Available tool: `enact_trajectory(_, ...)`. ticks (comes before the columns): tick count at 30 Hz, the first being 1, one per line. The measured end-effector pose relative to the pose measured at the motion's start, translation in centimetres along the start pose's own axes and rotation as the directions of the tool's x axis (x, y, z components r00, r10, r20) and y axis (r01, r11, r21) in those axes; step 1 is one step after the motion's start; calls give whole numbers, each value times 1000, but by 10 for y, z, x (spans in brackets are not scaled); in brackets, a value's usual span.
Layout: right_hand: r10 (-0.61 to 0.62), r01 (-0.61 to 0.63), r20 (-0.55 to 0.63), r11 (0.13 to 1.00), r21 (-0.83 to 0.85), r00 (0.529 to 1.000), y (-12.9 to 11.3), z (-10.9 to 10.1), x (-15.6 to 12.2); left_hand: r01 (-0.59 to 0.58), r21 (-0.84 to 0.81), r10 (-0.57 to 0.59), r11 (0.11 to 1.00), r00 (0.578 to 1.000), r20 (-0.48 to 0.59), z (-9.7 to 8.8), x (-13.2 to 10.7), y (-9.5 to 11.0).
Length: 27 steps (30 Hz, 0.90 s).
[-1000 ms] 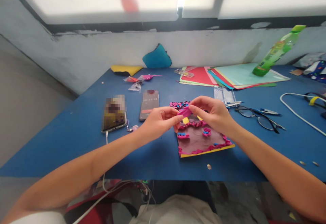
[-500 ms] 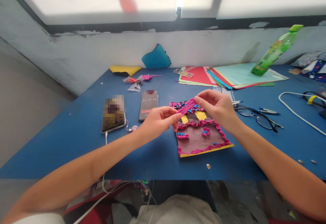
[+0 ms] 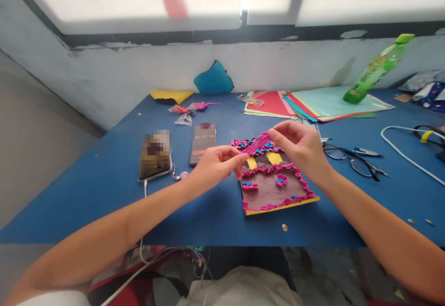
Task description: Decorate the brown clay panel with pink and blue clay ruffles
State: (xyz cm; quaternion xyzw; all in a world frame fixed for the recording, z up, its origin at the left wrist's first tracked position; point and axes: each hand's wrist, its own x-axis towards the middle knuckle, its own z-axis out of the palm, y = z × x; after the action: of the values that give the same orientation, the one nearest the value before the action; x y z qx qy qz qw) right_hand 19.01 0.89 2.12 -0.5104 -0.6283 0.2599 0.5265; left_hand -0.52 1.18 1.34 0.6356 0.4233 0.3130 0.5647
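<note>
A strip of magenta modelling clay (image 3: 257,143) is stretched between my two hands. My left hand (image 3: 222,162) pinches its lower left end between thumb and fingers. The upper right end is pinched by my right hand (image 3: 295,143). Beneath the strip, on the table, lies a decorated panel (image 3: 267,194) with a brownish face, a frilled magenta clay border, yellow patches and a yellow front edge. Small magenta and blue clay pieces crowd its far end, partly hidden by the strip and my fingers.
On the blue table (image 3: 104,194), a phone showing a timer (image 3: 202,141) and a charging phone (image 3: 155,157) lie to the left. Glasses (image 3: 361,166) and pens are at right. Behind stand coloured sheets (image 3: 271,103) and a tilted green bottle (image 3: 377,72). A small metallic disc (image 3: 284,227) lies near the front edge.
My right hand has shifted slightly right, and the magenta strip between my hands is drawn a little longer. My left hand stays nearly still.
</note>
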Motion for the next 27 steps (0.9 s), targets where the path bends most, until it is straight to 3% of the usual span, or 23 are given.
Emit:
enact_trajectory(7,-63,57,132,997,51,989,-3,12,-15,26,-117,-26,993,1000,-3,1,-1,0)
enact_trajectory(14,-138,143,138,990,-23,981,-2,17,-18,-13,-275,31,961,998,60,3,-2,-4)
enact_trajectory(19,-183,189,182,982,-13,966,-2,18,-21,-21,-273,39,962,997,61,3,-3,-3)
enact_trajectory(23,-159,163,200,987,-3,967,-1,16,-19,-23,-219,33,975,999,39,2,-3,-1)
enact_trajectory(27,-69,59,198,997,56,978,-1,14,-16,-49,-212,54,976,998,19,2,-3,0)
